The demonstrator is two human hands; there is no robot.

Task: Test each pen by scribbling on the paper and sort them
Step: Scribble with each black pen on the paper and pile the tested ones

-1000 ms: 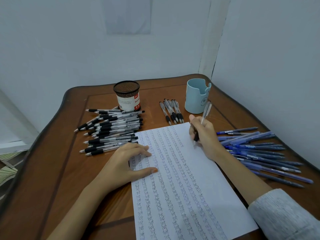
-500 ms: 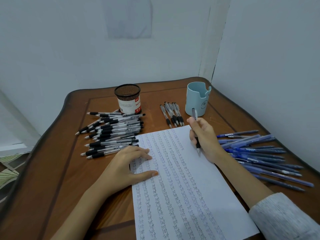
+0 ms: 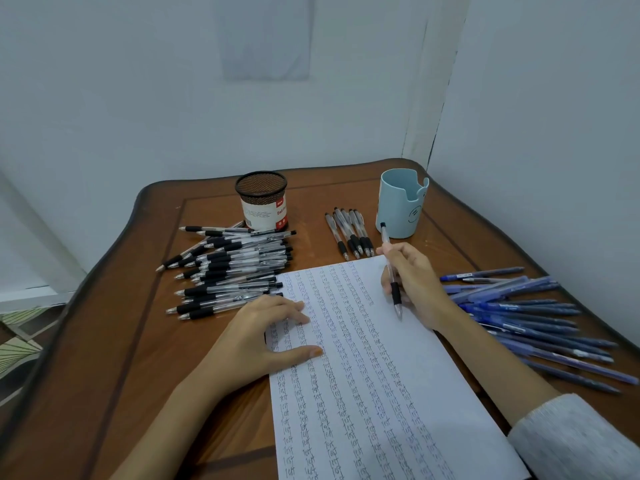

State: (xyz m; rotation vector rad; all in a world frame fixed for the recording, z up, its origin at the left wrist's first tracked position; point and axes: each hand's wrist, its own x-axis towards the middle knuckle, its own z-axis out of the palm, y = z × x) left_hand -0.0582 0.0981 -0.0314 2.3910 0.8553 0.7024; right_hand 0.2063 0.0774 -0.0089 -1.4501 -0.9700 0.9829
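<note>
Both hands are at the paper [image 3: 381,393]. The left hand [image 3: 263,337] lies flat on the sheet's left edge, its fingers relaxed and spread. The right hand [image 3: 412,282] grips a clear pen [image 3: 396,293] with a black grip, tip down over the sheet's upper right part. Whether the tip touches the paper cannot be told.

Left of the paper, bare brown worktop [image 3: 121,341] runs out to a curved rim. A heap of black-grip pens [image 3: 235,268] reaches the sheet's upper left corner. To the right of the paper, blue pens [image 3: 519,313] crowd the space toward the wall. Beyond the paper's far edge lie a few sorted pens [image 3: 349,233], between a mesh cup [image 3: 261,200] and a light blue holder [image 3: 401,206]. Pale walls meet in a corner behind the holder.
</note>
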